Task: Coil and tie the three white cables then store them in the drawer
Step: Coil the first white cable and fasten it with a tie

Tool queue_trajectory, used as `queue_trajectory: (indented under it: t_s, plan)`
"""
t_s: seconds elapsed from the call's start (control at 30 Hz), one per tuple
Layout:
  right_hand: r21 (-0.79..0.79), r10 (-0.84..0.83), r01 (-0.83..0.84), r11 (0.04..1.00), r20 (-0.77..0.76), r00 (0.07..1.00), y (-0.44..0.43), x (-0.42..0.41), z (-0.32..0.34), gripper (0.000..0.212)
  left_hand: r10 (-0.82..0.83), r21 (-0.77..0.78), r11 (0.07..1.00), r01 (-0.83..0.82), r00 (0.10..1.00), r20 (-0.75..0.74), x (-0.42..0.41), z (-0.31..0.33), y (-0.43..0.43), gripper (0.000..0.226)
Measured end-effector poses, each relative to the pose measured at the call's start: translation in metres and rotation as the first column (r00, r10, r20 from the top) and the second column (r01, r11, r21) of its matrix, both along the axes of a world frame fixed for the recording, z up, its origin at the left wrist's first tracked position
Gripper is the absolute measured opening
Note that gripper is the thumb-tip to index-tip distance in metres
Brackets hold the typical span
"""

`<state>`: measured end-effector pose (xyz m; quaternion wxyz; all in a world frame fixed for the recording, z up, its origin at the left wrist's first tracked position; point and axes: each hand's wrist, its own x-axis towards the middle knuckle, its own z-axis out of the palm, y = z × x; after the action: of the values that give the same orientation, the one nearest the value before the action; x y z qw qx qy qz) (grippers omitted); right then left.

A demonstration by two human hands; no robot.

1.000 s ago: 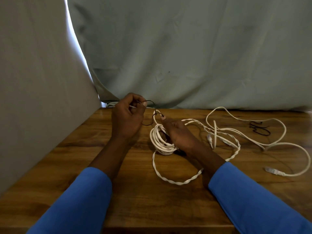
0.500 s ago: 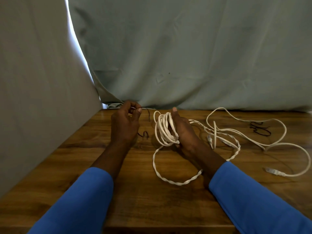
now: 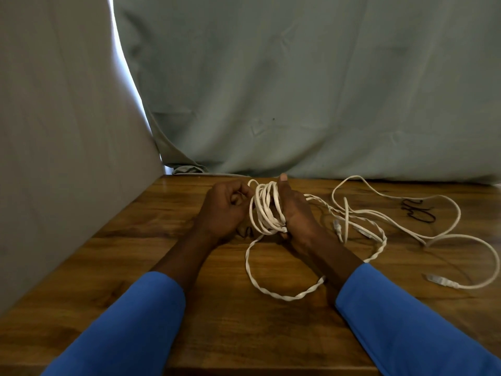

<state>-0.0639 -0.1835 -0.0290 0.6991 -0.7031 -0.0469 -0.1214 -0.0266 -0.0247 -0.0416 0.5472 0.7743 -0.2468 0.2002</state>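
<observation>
White coil (image 3: 264,210): my right fingers (image 3: 283,181) clamp it, my left fingers (image 3: 234,191) pinch the black tie (image 3: 245,232). Next, wrap it tight.

Both forearms reach forward from blue sleeves (image 3: 130,321), converging near centre. Left hand (image 3: 222,210) – back toward the camera, fingers curled in toward the palm; whether they pinch anything cannot be made out. Right hand (image 3: 298,213) – just beside the left, back facing right, thumb pointing up and away, gripping the cable coil (image 3: 265,210) on its palm side.
</observation>
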Motion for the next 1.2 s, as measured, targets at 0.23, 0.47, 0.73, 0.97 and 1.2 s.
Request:
queue_trajectory:
  t_s: [0.23,0.47,0.73,0.97,1.2]
  plan:
    - [-0.11,-0.093,0.114,0.987,0.183,0.979,0.0,-0.012,0.008,0.057,-0.21,-0.164,0.973,0.161,0.911,-0.354,0.003,0.008,0.009,0.014]
    - [-0.258,-0.078,0.158,0.953,0.296,0.952,0.0,-0.013,0.006,0.055,0.019,-0.188,0.979,-0.075,0.96,-0.279,0.002,0.01,0.01,0.008]
    - [-0.294,-0.094,0.189,0.937,0.31,0.946,-0.001,-0.01,0.005,0.054,-0.296,-0.256,0.947,0.192,0.832,-0.47,-0.01,0.014,0.011,0.023]
    - [-0.185,-0.073,0.116,0.976,0.225,0.972,-0.006,-0.013,0.005,0.044,-0.46,-0.378,0.883,0.278,0.668,-0.584,-0.004,0.011,0.017,0.028]
    - [-0.156,-0.025,0.057,0.986,0.203,0.979,-0.004,-0.007,0.005,0.051,-0.62,-0.504,0.783,0.365,0.525,-0.584,-0.011,0.015,0.015,0.026]
